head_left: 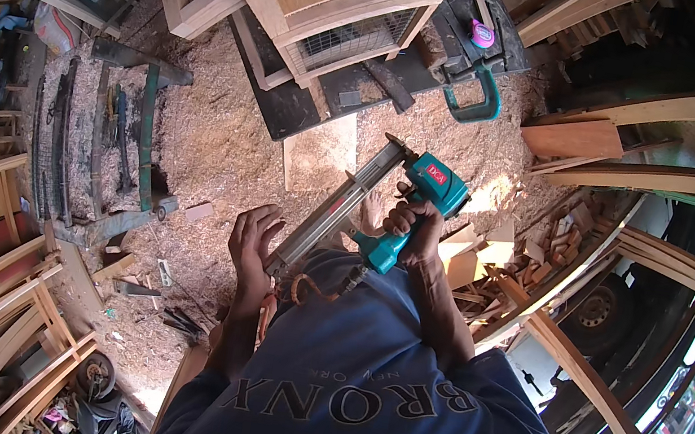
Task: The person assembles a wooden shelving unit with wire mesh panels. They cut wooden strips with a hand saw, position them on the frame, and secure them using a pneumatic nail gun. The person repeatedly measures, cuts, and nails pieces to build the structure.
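My right hand is wrapped round the handle of a teal pneumatic nail gun, held in front of my body. Its long grey magazine slants from the nose at upper right down toward my left hand. That hand is open, fingers extended and slightly curved, beside the magazine's lower end; whether the palm touches it I cannot tell. From the fitting under the handle, an orange air hose curls across my blue shirt.
Ahead, a pale wooden frame rests on a dark workbench. A teal clamp and a pink tape measure are at its right. Wood offcuts lie at right, a metal stand at left. Sawdust covers the floor.
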Demonstrator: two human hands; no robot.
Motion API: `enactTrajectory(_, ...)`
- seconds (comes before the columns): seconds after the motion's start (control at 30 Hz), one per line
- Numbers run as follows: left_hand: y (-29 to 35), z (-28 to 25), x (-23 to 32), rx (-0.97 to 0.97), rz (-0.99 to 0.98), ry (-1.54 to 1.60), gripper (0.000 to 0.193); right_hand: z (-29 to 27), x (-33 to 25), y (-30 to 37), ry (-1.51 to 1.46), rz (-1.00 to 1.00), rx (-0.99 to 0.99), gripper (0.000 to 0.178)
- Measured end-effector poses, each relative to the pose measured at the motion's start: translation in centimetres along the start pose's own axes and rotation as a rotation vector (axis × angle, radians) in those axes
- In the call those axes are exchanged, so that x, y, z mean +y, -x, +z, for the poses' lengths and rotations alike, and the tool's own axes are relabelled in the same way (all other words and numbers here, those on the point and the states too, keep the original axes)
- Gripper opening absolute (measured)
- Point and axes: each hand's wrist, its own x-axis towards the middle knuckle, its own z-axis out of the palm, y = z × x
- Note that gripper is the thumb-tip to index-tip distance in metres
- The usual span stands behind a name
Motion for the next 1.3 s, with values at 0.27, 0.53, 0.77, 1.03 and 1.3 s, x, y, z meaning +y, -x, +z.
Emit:
enactTrajectory(0.27, -4.0, 6.3, -0.3, -0.084, 0.065, -0.158, 0.034, 1.4, 1.7, 1.0, -0.035, 0.009, -0.06, 0.04)
enactTrajectory(0.53, -5.5, 5.2, -2.0, -0.28, 0.153, -0.274, 0.047, 0.4, -1.4, -0.9, -0.006, -0.257, -0.018, 0.04)
enactTrajectory(0.77, -6.9, -3.1, -6.4, -0.69, -0.215, -0.552, 0.059, -0.6, -1.7, -4.2, -0.163, -0.301, -0.007, 0.044)
enactTrajectory(1.03, -6.7, -3.4, -6.0, -0.443, -0.429, -0.106, 0.042, 3.7, -1.1, -8.5, -0.156, -0.361, 0.04, 0.04)
enactTrajectory(1.3, -6.7, -0.4, 0.8, -0.17, -0.096, -0.337, 0.038, 8.8, -1.8, -11.8, -0.279, -0.359, -0.118, 0.036)
